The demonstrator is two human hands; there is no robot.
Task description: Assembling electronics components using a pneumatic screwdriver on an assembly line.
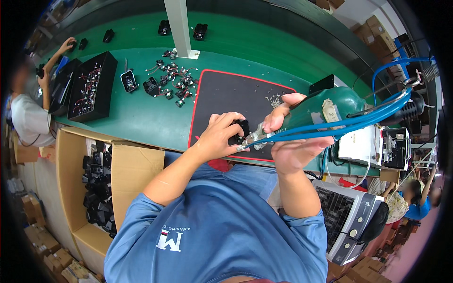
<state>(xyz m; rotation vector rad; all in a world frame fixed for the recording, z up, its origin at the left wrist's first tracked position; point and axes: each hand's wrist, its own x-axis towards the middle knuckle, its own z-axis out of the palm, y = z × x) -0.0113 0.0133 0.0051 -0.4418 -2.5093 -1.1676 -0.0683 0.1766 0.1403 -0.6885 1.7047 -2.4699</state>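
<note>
My left hand [218, 137] is closed around a small black plastic housing [243, 126] and holds it down near the front edge of a dark mat [219, 92] with a red border. In my right hand [296, 153] is a green power screwdriver [309, 109], its body lying between thumb and palm. Its clear-sleeved tip points left and meets the housing beside my left fingers; whether it sits on a screw is hidden. A scatter of small screws [274, 100] lies on the mat behind the screwdriver.
Blue hoses [373, 120] run from the screwdriver to the upper right. Left of the mat lie wired components [178, 80] and an opened housing [128, 81]. A black bin [100, 92], a carton of black parts [113, 160], a white machine [358, 146] and a co-worker [30, 108] surround the bench.
</note>
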